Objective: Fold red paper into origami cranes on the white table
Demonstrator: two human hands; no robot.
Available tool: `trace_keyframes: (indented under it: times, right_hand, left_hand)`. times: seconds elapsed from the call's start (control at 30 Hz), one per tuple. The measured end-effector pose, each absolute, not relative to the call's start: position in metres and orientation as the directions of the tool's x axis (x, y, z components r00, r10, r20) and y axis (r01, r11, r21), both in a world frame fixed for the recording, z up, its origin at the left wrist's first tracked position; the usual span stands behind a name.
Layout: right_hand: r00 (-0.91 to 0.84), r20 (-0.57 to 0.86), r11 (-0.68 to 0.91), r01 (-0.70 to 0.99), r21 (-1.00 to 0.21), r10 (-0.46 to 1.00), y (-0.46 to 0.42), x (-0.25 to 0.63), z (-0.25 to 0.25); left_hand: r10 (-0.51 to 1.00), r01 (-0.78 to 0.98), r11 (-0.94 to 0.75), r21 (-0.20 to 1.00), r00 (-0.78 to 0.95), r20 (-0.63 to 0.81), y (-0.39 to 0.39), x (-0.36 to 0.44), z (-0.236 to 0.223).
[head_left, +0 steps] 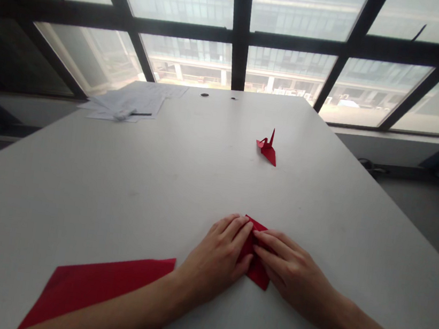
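Note:
A small folded piece of red paper (258, 277) lies on the white table under both my hands, its top corner and lower tip showing. My left hand (221, 251) presses on its left side, fingers close together and bent, thumb on the paper. From the right, my right hand (293, 266) pinches and presses the paper with its fingertips near the middle. The fingers hide much of the paper, so its exact fold cannot be made out. Farther back on the table stands a finished red origami crane (267, 147).
A larger flat red sheet (106, 284) lies at the lower left, partly beneath my left forearm. White papers (147, 98) with a dark pen (141, 115) rest at the back left of the table (187, 165). Two dark round spots sit near the far edge, before tall windows.

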State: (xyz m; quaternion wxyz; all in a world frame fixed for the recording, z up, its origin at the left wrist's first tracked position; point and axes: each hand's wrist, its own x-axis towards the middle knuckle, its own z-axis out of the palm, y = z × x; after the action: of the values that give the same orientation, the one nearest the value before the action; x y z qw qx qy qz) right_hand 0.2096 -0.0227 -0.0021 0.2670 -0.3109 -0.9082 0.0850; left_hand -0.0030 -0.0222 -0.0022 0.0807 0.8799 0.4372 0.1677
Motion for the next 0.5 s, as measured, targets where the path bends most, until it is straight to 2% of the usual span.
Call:
trace_keyframes:
  times: [0.5]
  right_hand:
    - [-0.684, 0.418, 0.802, 0.509, -0.313, 0.598, -0.0226, 0.2111, -0.0024]
  left_hand:
    - [0.804, 0.754, -0.595, 0.280, 0.556, 0.211, -0.0218, -0.0032, -0.0019]
